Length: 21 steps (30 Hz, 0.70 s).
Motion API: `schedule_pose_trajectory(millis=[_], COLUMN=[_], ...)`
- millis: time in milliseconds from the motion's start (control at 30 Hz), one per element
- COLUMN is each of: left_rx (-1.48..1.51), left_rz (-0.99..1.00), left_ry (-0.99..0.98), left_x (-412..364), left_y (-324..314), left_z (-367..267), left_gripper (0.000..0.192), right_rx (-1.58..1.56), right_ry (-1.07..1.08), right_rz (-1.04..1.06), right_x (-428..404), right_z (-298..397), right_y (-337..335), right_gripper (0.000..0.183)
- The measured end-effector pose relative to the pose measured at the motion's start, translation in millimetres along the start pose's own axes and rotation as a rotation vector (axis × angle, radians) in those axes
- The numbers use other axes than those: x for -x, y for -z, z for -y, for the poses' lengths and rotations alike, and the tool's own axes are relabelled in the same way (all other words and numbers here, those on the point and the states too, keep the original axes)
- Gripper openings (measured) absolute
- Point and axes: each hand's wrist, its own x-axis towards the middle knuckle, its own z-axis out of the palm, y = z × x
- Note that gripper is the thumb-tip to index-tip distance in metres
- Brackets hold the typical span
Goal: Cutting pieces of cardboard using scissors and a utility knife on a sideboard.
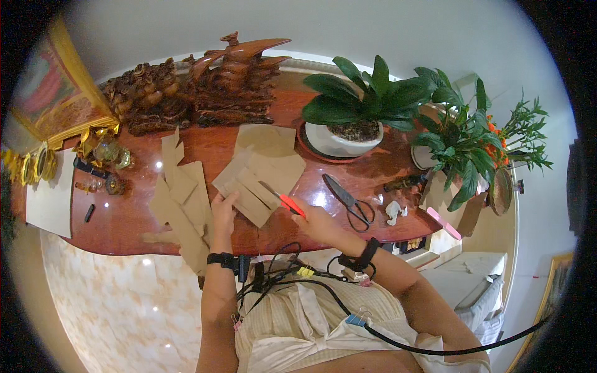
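Observation:
My left hand (225,212) holds the left edge of a slotted piece of brown cardboard (247,186), its fingers on top. In my right hand (315,221) is a craft knife with a red-orange handle (293,205); its blade points up and left over the cardboard, beside a long dark slit. Whether the tip touches the cardboard I cannot tell. Another cardboard piece (266,140) lies beneath and behind the slotted one. Left of my left hand is a pile of cut cardboard pieces (186,191). Black-handled scissors (347,200) lie on the table to the right of the knife.
Carved wooden sculptures (238,84) and a white planter (345,142) stand along the back of the glossy red-brown wooden table (135,205). Glass and gold ornaments (105,149) are at left. Crumpled white tissue (394,212) and a pink strip (443,223) lie at right. Black cables (322,284) cross my lap.

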Motion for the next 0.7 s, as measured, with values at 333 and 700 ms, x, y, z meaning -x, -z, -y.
schedule_pose_trajectory(millis=[333, 700], left_rx=[-0.158, -0.977], left_rz=[0.003, 0.190], left_ry=[0.136, 0.107], left_x=[-12, -22], left_y=[17, 0], left_z=[-26, -71], left_gripper=[0.049, 0.034], right_rx=[0.057, 0.124], right_ry=[0.051, 0.151], right_rz=[0.064, 0.154], right_x=[-27, -38], right_z=[2, -18], right_y=[-3, -10], right_gripper=[0.044, 0.046])
